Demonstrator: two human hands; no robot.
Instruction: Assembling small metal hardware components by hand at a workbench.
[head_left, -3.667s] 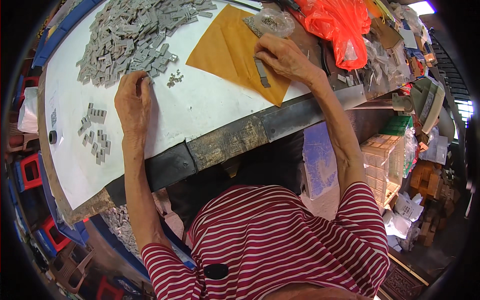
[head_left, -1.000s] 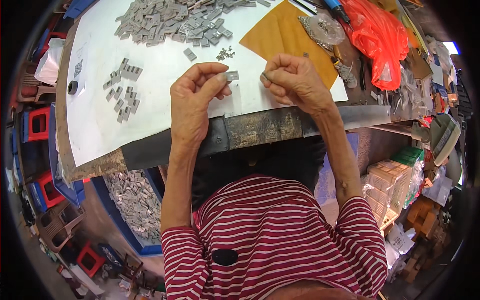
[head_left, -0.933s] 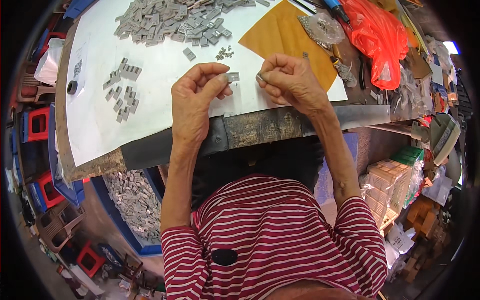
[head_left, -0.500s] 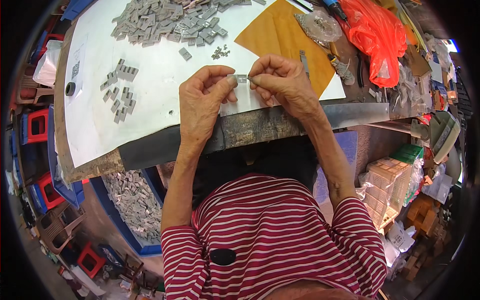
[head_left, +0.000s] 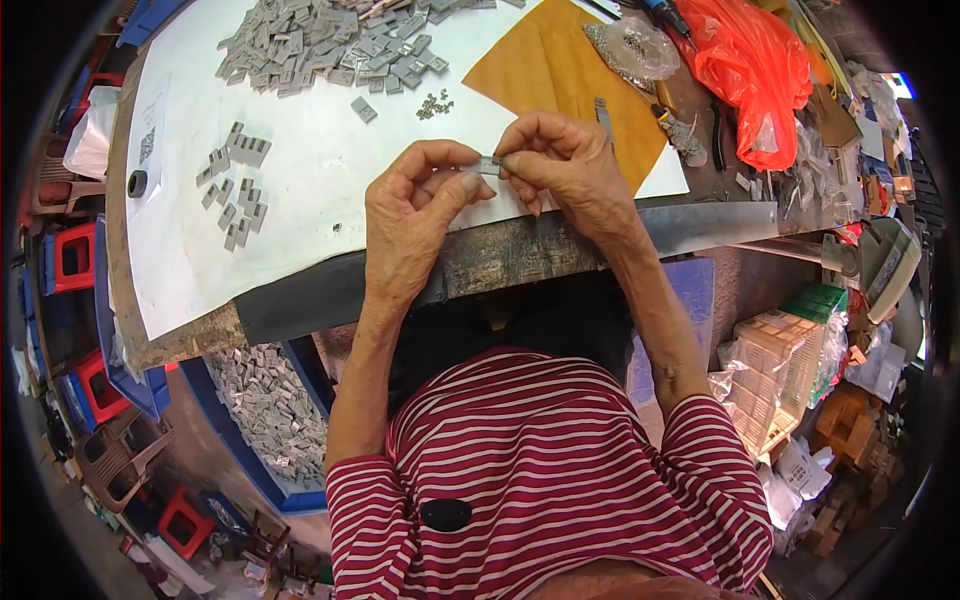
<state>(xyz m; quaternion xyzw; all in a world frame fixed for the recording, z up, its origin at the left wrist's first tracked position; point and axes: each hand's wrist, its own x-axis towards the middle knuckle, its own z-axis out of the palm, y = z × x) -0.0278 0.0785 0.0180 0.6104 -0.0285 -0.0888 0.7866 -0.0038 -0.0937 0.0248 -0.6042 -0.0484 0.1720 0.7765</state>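
Observation:
Between my two hands, above the near edge of the white sheet, is a small grey metal block (head_left: 488, 166). My left hand (head_left: 418, 205) pinches its left end between thumb and fingers. The thumb and forefinger of my right hand (head_left: 562, 170) close at the block's right end; whether a separate tiny part is between them is hidden. Just beyond my hands lies a little heap of tiny metal bits (head_left: 434, 104), with a single grey block (head_left: 363, 109) beside it. Farther off is a big pile of similar blocks (head_left: 300, 45). Several more blocks (head_left: 248, 150) stand in short rows at the left.
A brown paper sheet (head_left: 560, 70) lies to the right, near a clear bag of small metal parts (head_left: 635, 50) and a red plastic bag (head_left: 750, 80). A black ring (head_left: 137, 183) sits at the left. Below the table, a blue bin (head_left: 300, 500) holds many blocks.
My hands have come closer together around the block, and the left has shifted slightly right and down. The block is tilted and more covered by my fingers.

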